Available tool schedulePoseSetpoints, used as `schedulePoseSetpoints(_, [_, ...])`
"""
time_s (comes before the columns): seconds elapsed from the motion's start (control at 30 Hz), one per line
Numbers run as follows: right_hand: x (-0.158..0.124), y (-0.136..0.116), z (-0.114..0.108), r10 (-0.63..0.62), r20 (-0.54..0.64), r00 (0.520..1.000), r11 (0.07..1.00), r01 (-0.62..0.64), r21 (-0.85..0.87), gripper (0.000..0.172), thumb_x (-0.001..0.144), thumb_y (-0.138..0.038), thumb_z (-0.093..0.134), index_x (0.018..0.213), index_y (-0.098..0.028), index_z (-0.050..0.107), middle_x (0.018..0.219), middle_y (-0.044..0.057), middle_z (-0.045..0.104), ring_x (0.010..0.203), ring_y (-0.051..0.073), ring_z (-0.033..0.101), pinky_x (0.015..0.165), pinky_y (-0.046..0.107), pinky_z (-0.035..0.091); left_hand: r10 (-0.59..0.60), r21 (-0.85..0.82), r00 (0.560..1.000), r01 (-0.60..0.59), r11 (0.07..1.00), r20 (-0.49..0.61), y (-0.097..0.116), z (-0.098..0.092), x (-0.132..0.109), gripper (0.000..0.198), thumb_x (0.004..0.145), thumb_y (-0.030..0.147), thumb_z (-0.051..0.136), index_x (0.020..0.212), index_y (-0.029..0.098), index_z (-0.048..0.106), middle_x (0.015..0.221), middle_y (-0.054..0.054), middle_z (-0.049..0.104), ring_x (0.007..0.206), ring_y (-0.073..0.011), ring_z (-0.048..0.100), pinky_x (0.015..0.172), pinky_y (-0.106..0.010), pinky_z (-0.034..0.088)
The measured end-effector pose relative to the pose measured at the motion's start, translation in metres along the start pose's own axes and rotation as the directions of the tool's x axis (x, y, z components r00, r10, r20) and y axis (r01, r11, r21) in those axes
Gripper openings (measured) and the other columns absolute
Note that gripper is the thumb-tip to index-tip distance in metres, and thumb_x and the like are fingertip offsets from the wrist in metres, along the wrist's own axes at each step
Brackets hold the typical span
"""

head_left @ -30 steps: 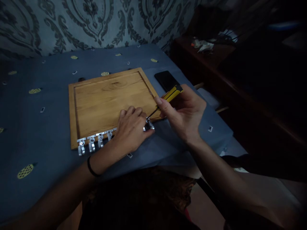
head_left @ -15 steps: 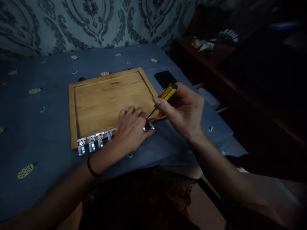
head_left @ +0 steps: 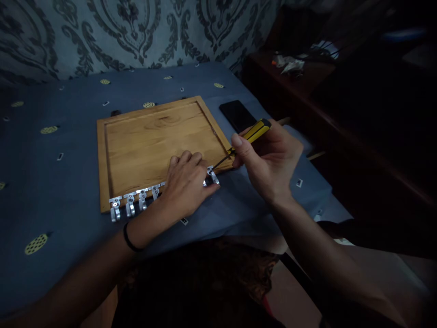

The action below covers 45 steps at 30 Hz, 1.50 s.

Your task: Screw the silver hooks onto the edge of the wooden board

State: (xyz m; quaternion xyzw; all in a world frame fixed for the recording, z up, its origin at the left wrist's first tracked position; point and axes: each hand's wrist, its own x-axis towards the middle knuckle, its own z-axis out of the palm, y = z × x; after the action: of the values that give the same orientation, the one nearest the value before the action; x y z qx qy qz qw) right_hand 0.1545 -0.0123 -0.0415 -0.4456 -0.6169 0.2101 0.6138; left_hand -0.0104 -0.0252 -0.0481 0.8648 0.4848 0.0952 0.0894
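A framed wooden board (head_left: 146, 150) lies flat on the cloth, with several silver metal hooks (head_left: 129, 205) along its near edge. My left hand (head_left: 187, 182) is closed at that edge, knuckles over the wood and thumb against the rightmost hook (head_left: 214, 176); its fingertips are hidden. In my right hand (head_left: 273, 159), closed between thumb and fingers, is a screwdriver with a yellow and black handle (head_left: 256, 132). Its thin shaft slants down left, and the tip is at the rightmost hook. Whether it sits in a screw I cannot tell.
A black phone (head_left: 237, 115) lies just beyond the board's right side. Blue patterned cloth (head_left: 68, 182) covers the table. A dark wooden surface (head_left: 307, 86) with crumpled white stuff stands on the right, and a patterned wall (head_left: 136, 32) rises behind.
My right hand has shifted right and tipped the screwdriver lower, so its handle leans further right. The rightmost hook shows more of its plate. My left hand and the board stay put.
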Motion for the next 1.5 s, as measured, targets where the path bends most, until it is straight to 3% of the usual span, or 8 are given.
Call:
schedulePoseSetpoints(0.5, [0.000,-0.002,0.002,0.020,0.082,0.996,0.999,-0.017,-0.036,0.037,0.079,-0.048,0.082,0.069,-0.024,0.055,0.060,-0.006,0.056,0.043,0.010,0.053,0.036,0.026,0.041,0.009,0.019,1.000,-0.009,1.000,0.005,0.001,-0.001,-0.001,0.032,0.091,0.043,0.072,0.104,0.014,0.071,0.110,-0.012,0.067,0.112,-0.0339,0.056,0.089,-0.047,0.045])
schedulePoseSetpoints(0.63, [-0.001,-0.002,0.000,0.020,0.092,0.996,0.997,-0.013,-0.075,0.035,0.080,-0.047,0.081,0.070,-0.025,0.057,0.059,-0.006,0.055,0.046,0.011,0.050,0.039,0.027,0.038,0.000,0.031,1.000,0.000,1.000,0.022,0.001,-0.010,-0.002,0.036,0.089,0.046,0.074,0.103,0.013,0.069,0.109,-0.013,0.067,0.113,-0.0361,0.057,0.090,-0.050,0.046])
schedulePoseSetpoints(0.8, [-0.002,0.001,-0.002,-0.012,0.099,0.995,0.994,0.023,-0.106,0.034,0.081,-0.044,0.081,0.069,-0.023,0.056,0.059,-0.006,0.050,0.052,0.011,0.049,0.045,0.027,0.037,-0.024,-0.188,0.992,0.001,0.982,-0.121,-0.002,-0.045,-0.003,0.028,0.093,0.036,0.070,0.113,0.017,0.064,0.109,-0.008,0.069,0.108,-0.0280,0.063,0.092,-0.044,0.049])
schedulePoseSetpoints(0.97, [-0.002,0.001,-0.002,-0.091,0.112,0.990,0.990,0.102,-0.097,0.035,0.085,-0.039,0.076,0.068,-0.024,0.051,0.060,-0.006,0.047,0.054,0.011,0.044,0.049,0.027,0.036,0.029,-0.389,0.946,-0.161,0.907,-0.324,0.013,-0.074,0.007,0.017,0.096,0.030,0.064,0.110,0.021,0.065,0.105,-0.003,0.070,0.100,-0.0191,0.065,0.087,-0.034,0.051])
schedulePoseSetpoints(1.2, [-0.003,-0.002,0.002,-0.194,0.118,0.974,0.975,0.205,-0.084,0.024,0.089,-0.025,0.066,0.072,-0.023,0.050,0.064,-0.005,0.048,0.057,0.011,0.046,0.054,0.029,0.039,0.047,-0.451,0.937,-0.210,0.868,-0.346,0.031,-0.075,0.025,0.006,0.092,0.016,0.067,0.090,0.021,0.070,0.090,0.000,0.072,0.083,-0.0158,0.066,0.072,-0.032,0.052])
schedulePoseSetpoints(1.3, [-0.002,0.000,0.001,-0.168,0.114,0.979,0.981,0.177,-0.082,0.031,0.092,-0.033,0.067,0.070,-0.023,0.046,0.062,-0.005,0.047,0.058,0.011,0.047,0.054,0.028,0.039,0.042,-0.449,0.924,-0.223,0.865,-0.379,0.030,-0.072,0.027,0.008,0.090,0.014,0.070,0.085,0.020,0.070,0.083,0.002,0.072,0.077,-0.0147,0.065,0.068,-0.031,0.050])
schedulePoseSetpoints(1.4, [0.000,0.003,-0.010,-0.130,0.221,0.966,0.988,0.145,-0.052,0.034,0.091,-0.050,0.068,0.077,-0.022,0.053,0.068,-0.004,0.052,0.060,0.011,0.051,0.055,0.028,0.042,0.063,-0.381,0.903,-0.241,0.893,-0.425,0.029,-0.070,0.027,0.008,0.090,0.014,0.070,0.084,0.019,0.070,0.079,0.002,0.071,0.074,-0.0140,0.064,0.065,-0.030,0.047])
schedulePoseSetpoints(1.5, [0.002,0.011,-0.028,-0.108,0.425,0.899,0.988,0.144,-0.054,0.043,0.083,-0.059,0.074,0.101,-0.021,0.064,0.090,0.002,0.064,0.073,0.015,0.061,0.064,0.030,0.052,0.075,-0.323,0.882,-0.249,0.913,-0.466,0.026,-0.069,0.026,0.008,0.090,0.015,0.070,0.084,0.019,0.070,0.077,0.002,0.070,0.073,-0.0135,0.064,0.065,-0.028,0.047])
